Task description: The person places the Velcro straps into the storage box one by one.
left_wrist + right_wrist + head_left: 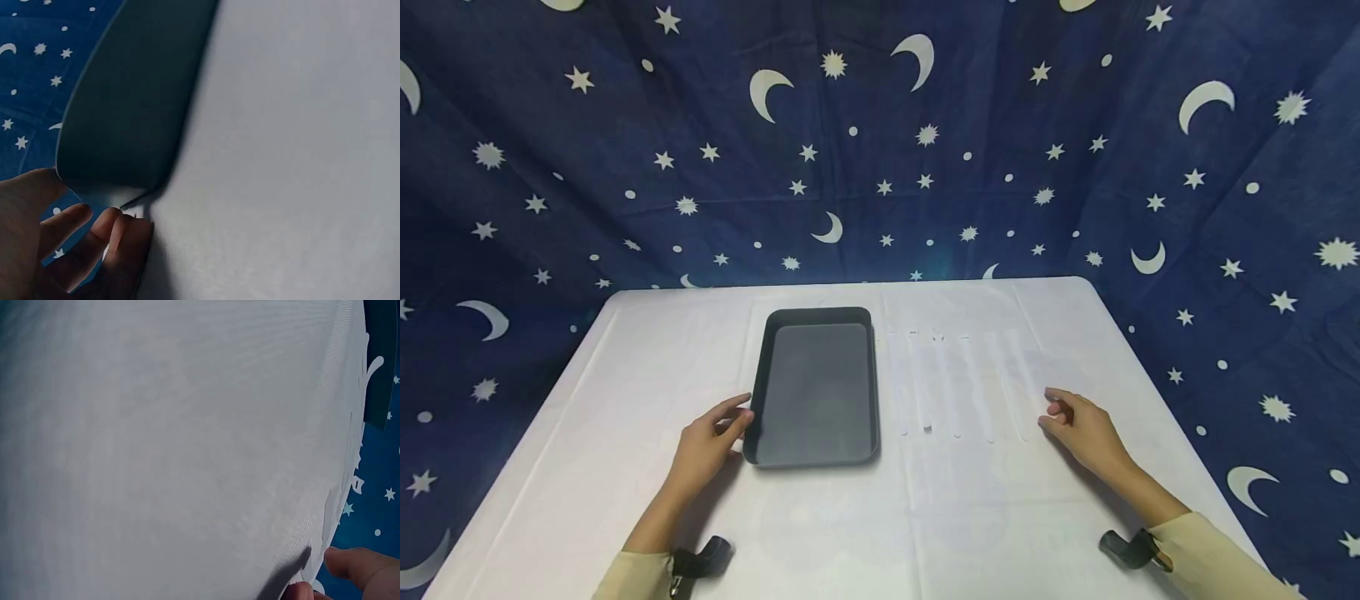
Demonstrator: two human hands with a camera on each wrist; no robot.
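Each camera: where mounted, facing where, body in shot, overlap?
Head: worn on the head, looking forward and down at the white table; left hand, right hand and beige sleeves show.
Left wrist: worn there, facing table and dark-grey rectangular tray; left fingers show.
Right wrist: worn there, facing across the table; right fingers show.
Head and left wrist share the tray.

White tabletop [162,450] fills most of the right wrist view, with the right hand [359,569] partly visible at lower right. A white round-ended strip [375,365] overlaps the dark tray [381,394], near blue star-printed cloth [375,515].
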